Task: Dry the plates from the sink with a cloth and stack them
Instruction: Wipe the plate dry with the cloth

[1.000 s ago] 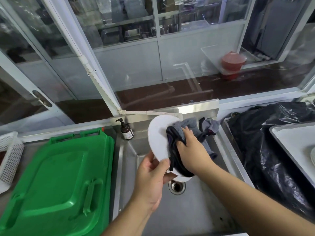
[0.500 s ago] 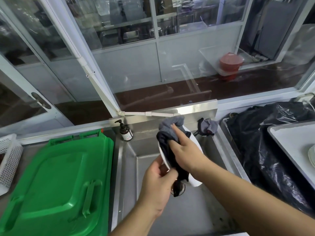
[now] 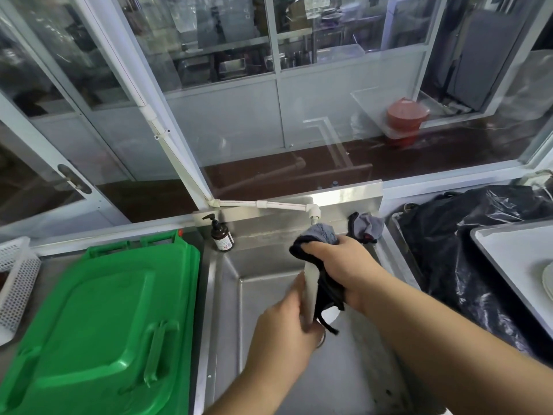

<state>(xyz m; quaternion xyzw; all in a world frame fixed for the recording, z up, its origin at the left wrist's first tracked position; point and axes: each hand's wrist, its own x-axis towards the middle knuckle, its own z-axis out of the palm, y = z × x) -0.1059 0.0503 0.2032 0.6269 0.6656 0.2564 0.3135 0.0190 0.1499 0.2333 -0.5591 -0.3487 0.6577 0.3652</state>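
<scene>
Over the steel sink [image 3: 269,369] I hold a white plate [image 3: 309,290] almost edge-on to the camera. My left hand [image 3: 284,327] grips its lower left rim. My right hand [image 3: 341,268] grips a dark grey cloth [image 3: 320,235] and presses it against the plate's right face; the cloth folds over the top rim and a black strip hangs below. Most of the plate is hidden by cloth and hands. At the far right edge, stacked white plates [image 3: 547,281] sit on a white tray [image 3: 508,253].
A green bin lid [image 3: 98,324] covers the counter left of the sink. A brown soap pump bottle [image 3: 221,236] stands at the sink's back left corner, a second grey cloth [image 3: 366,227] at its back right. A black plastic bag [image 3: 457,235] lies right; a white basket [image 3: 15,280] far left.
The plate has turned from facing the camera to nearly edge-on. My right hand with the cloth moved from the plate's lower face up to its top rim and right side.
</scene>
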